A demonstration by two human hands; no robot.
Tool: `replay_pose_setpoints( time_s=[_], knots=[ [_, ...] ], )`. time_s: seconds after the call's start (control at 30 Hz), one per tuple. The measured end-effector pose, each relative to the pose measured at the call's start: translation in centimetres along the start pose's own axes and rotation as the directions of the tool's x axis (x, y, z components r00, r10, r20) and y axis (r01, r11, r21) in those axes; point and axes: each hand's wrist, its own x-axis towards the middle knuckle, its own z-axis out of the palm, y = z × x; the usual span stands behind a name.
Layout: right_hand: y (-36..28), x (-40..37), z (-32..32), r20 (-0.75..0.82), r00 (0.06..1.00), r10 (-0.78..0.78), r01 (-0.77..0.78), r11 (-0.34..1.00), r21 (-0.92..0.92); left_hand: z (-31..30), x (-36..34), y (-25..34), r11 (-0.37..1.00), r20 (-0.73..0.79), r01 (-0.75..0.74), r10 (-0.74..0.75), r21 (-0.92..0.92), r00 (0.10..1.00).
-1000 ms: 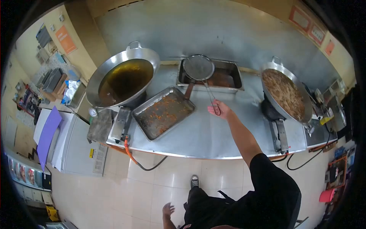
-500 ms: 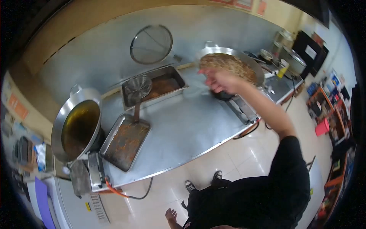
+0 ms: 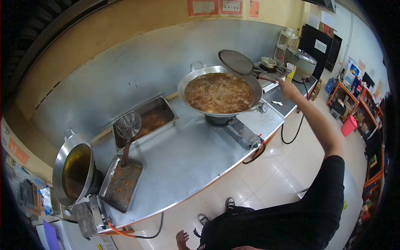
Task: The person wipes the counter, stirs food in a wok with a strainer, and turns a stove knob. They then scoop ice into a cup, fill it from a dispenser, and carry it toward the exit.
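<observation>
My right hand is closed around the handle of a round mesh skimmer. The skimmer's flat head is raised over the far right rim of a large two-handled wok. Brown, bubbling oil fills much of that wok, which sits on a burner; a round dial gauge is at its right side. Low in the view, my left hand hangs beside my body over the floor, open, fingers apart, holding nothing.
At left, a second wok holds dark yellow oil. A wire skimmer lies across a deep metal pan and a shallow tray with crumbs. A lidded pot stands at the far right. Hoses hang off the table.
The mesh skimmer has gone from above the deep pan to over the right wok. My right hand has moved right, away from in front of the wok. The view has shifted.
</observation>
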Motion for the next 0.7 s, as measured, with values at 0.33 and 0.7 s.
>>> replay_pose_setpoints(
  time_s=[0.33,0.7],
  knots=[
    [6.2,3.5,-0.5,0.493,0.865,-0.088,-0.030,0.974,0.226,3.5,-2.1,-6.7,0.977,0.142,0.031,0.000,-0.213,0.990],
    [4.1,6.2,-0.5,0.841,0.530,-0.111,-0.430,0.819,0.379,5.8,-3.1,-10.4,0.954,0.180,0.132,-0.085,-0.270,0.980]
  ],
)
